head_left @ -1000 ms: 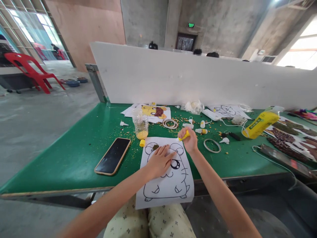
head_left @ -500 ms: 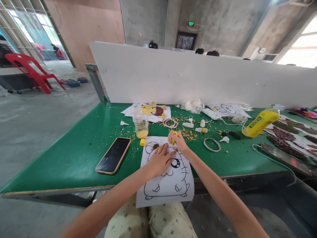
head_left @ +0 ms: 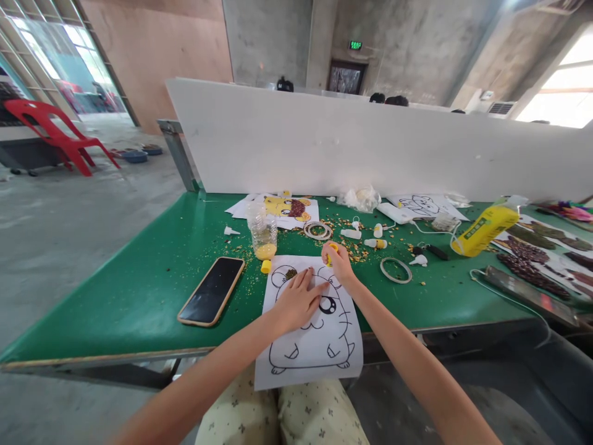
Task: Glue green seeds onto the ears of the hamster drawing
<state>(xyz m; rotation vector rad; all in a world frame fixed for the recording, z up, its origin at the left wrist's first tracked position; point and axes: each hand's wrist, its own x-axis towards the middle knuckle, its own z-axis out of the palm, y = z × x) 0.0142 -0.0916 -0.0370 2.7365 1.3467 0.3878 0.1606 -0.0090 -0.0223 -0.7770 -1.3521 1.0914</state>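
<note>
A sheet of paper (head_left: 310,346) with a line drawing of a hamster lies before me, its lower end hanging past the table's front edge. My left hand (head_left: 300,300) rests flat on the drawing, fingers spread. Dark green grains (head_left: 290,274) fill part of the hamster's left ear. Over the other ear, at the sheet's top right, my right hand (head_left: 340,262) is closed around a small yellow glue bottle (head_left: 332,253); its tip is hidden. Just beyond the paper stand a clear plastic bottle (head_left: 264,233) with yellow grains in it and a yellow cap (head_left: 265,266).
A phone (head_left: 212,290) lies on the green table (head_left: 139,272) at left. Small nozzle bottles (head_left: 375,243), rings (head_left: 396,270) and scattered grains lie to the right, with a yellow bottle (head_left: 486,228) farther over. A white partition (head_left: 324,142) runs along the back.
My right hand has shifted slightly to the right with the glue bottle, away from the left hand's fingertips. The left hand stays in place on the paper.
</note>
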